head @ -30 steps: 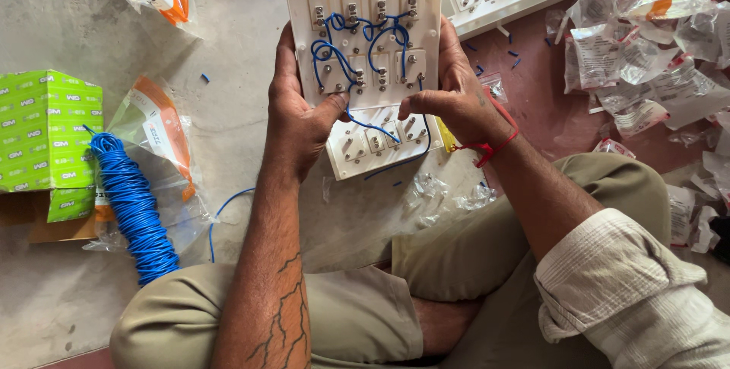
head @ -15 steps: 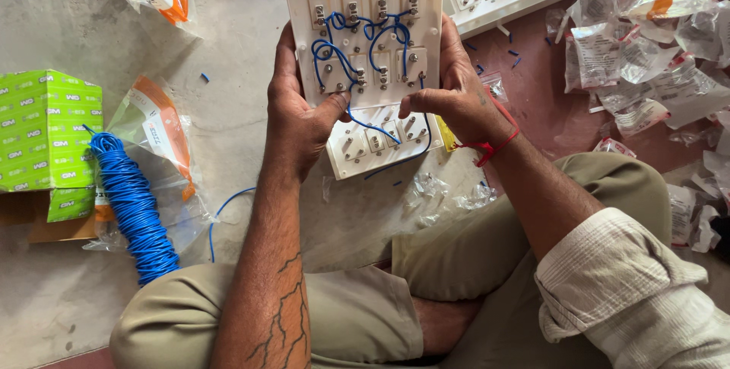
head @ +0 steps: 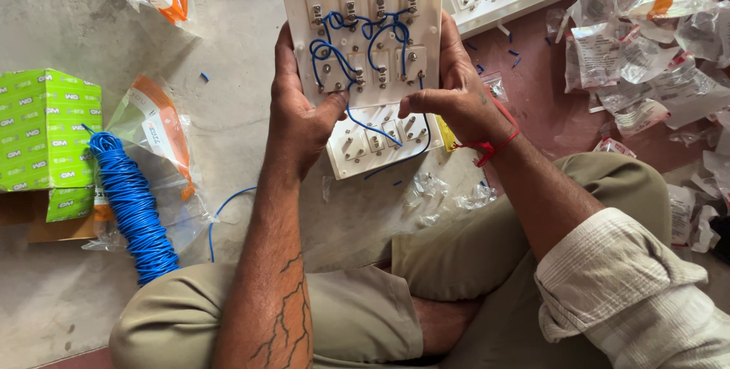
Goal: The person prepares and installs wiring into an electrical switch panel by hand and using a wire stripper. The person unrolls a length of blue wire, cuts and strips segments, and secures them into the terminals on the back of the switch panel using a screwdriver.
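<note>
With the left hand (head: 300, 122) and right hand (head: 456, 103) both clamped on the switch panel (head: 361, 30) held above the lap, its loose blue wire (head: 376, 127) risked slipping from its terminal.

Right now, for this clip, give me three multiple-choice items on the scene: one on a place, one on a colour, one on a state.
1. Where does the coil of wire lie?
A. beside the green box
B. on the person's knee
C. on top of the panel

2. What colour are the wires on the switch panel?
A. red
B. blue
C. yellow

3. How is the panel held?
A. lying flat on the floor
B. by one hand only
C. by both hands, back side facing the camera

Answers:
1 A, the coil lies on the floor right of the box.
2 B, blue loops join the terminals.
3 C, left hand and right hand grip its sides.
</note>
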